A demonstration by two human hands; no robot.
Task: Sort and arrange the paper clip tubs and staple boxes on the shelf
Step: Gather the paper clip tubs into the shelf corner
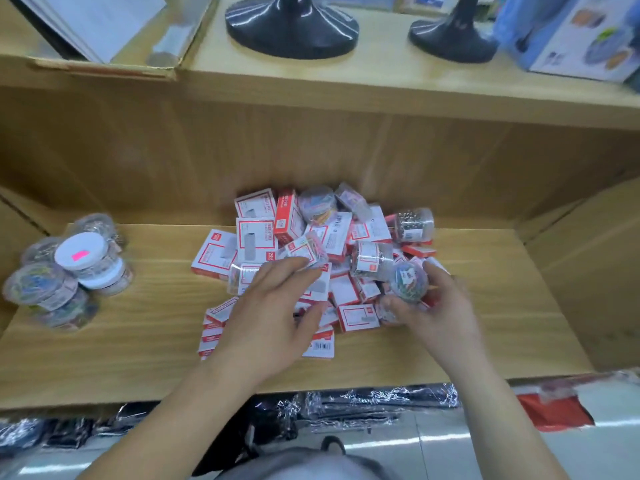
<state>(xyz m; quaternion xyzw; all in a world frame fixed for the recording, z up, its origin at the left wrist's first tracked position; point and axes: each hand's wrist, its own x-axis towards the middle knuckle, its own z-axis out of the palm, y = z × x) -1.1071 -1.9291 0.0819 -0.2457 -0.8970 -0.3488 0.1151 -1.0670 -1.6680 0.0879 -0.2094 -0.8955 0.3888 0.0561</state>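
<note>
Light: bright, even, from overhead | Shadow: soft under upper shelf point(381, 88) | Glare: black stands point(291, 26), floor point(450, 441) | Blur: paper clip tubs point(52, 289) smeared | Edges: bowed

On the shelf point(121, 341) before me, a heap of staple boxes point(256, 237) and paper clip tubs point(414, 225) lies in the middle, toward the back. Well to its left stands a stack of tubs point(83, 258). My left hand point(273, 306) lies over the heap's front. My right hand point(436, 306), at its right front, holds one tub point(408, 278). On the upper shelf point(381, 84) two stand bases point(292, 26) sit between a cardboard tray point(114, 60), left, and a carton point(571, 39), right.
</note>
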